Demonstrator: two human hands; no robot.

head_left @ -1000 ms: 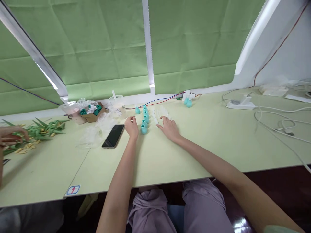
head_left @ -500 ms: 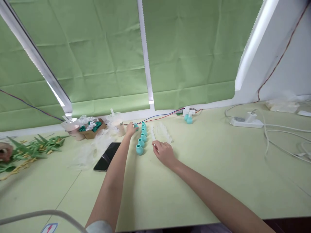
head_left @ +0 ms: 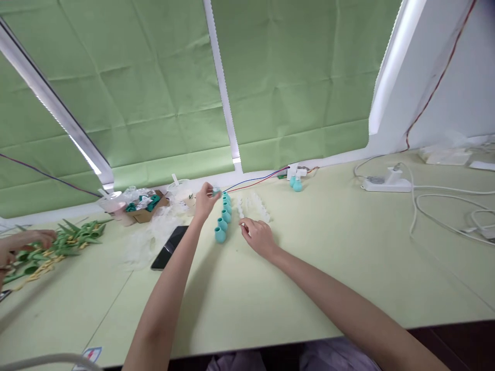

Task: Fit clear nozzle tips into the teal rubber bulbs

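Facing green blinds across a pale yellow-green table. Seeing, at far left, a co-worker's hand at a heap of green leafy pieces and yellow bits. Noting next a pinkish cup, an open cardboard box of green and whitish scraps, and a pale cup with a straw, all near the blinds. Finding crumpled clear plastic in front of these, and a black phone just beside the left forearm. Gripping a turquoise pot between thumb and fingers of the left hand, opening them only to its width, near the far end of a row of open-mouthed turquoise pots; being unable to tell about its contact with the table. Pinching thumb and fingertips together on the right hand, just beside the near end of some white strips; being unable to tell about anything inside that pinch. Spotting two more turquoise pots beyond, beside a white block, then a white power strip and loose white cables at far right.
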